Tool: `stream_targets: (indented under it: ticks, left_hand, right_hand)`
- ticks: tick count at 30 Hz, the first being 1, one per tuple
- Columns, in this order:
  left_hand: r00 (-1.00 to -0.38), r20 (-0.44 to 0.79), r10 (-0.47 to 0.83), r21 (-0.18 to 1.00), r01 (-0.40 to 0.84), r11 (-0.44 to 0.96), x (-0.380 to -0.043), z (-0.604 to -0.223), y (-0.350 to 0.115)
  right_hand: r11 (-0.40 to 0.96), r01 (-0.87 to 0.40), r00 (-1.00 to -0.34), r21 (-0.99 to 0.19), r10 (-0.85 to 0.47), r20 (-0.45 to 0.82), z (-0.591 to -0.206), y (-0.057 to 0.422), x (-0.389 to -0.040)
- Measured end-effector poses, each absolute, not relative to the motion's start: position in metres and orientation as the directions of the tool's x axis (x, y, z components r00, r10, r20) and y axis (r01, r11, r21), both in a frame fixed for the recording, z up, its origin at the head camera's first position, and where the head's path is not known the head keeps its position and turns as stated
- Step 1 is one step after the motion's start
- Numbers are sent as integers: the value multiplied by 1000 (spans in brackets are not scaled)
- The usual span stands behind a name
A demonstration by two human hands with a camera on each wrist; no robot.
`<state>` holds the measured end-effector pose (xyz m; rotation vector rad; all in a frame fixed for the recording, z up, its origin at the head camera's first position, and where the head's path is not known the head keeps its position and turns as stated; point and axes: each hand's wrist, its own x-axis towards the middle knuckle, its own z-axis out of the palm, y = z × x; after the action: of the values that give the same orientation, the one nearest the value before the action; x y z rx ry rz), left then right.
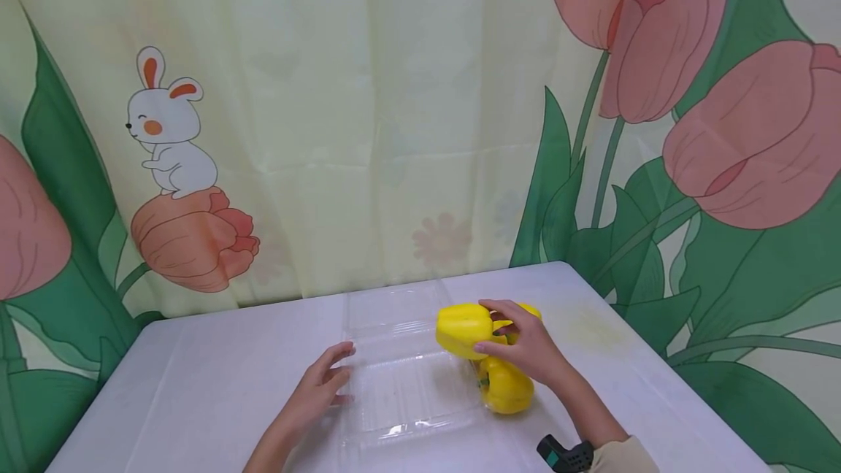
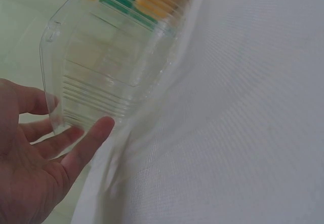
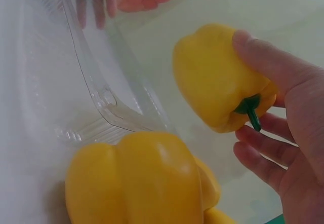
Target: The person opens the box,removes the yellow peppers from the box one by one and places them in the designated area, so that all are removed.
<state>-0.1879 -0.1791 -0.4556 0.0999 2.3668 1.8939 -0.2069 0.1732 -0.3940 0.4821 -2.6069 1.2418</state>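
My right hand grips a yellow bell pepper between thumb and fingers, raised over the right side of a clear plastic container. In the right wrist view the held pepper shows a green stem pointing toward the palm. Beneath the hand another yellow bell pepper lies at the container's right edge, and more yellow shows behind the hand. My left hand is at the container's left side, its spread fingers touching the wall; in the left wrist view the fingertips meet the clear corner.
The container's clear lid part spreads toward the back of the table. A white cloth covers the table, and a printed curtain hangs right behind it. A black wrist device sits by the right sleeve.
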Motion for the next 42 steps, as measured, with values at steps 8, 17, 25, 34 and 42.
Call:
stream_targets:
  ticks: [8,17,25,34,42]
  left_hand:
    - [-992,-56,113,973,-29,229,-188,-456,-180]
    - [-993,-54,104,975,-30,220,-187,-456,-179]
    - [-993,-50,107,974,-25,227,-187,-454,-179]
    - [-994,-53,99,972,-29,233,-186,-452,-178]
    - [-993,-62,102,970,-36,242,-186,-452,-177]
  right_hand:
    - [589,-373,-926,-717,-193,323,-392,178,-206]
    - [591,-368,-928,-718,-187,322,-393,184,-205]
    - [597,-387,-919,-703,-189,346,-393,190,-206]
    - [600,-394,-915,-697,-186,357,-392,194,-205]
    - [623,-395,-913,-676,-180,367,-392,198,-203]
